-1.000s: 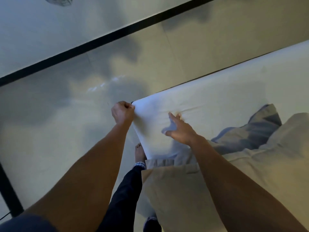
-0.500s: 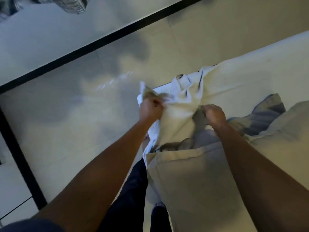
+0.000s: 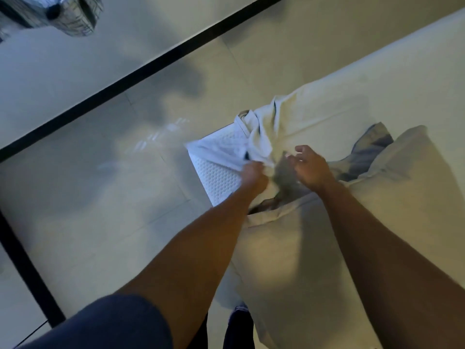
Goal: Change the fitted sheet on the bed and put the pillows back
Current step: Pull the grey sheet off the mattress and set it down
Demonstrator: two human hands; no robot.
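Head-worn wide view, facing steeply down, close above mattress corner (image 3: 217, 180)

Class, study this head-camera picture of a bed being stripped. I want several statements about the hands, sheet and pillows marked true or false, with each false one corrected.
1. The left hand grips the bunched sheet at the corner of the mattress. True.
2. The right hand is clenched round a pillow. False: its fingers are spread and it holds nothing, just above the sheet.
3. The corner of the mattress is uncovered and shows a white quilted surface. True.
4. The pillows lie on the floor. False: they lie up on the mattress, near its edge.
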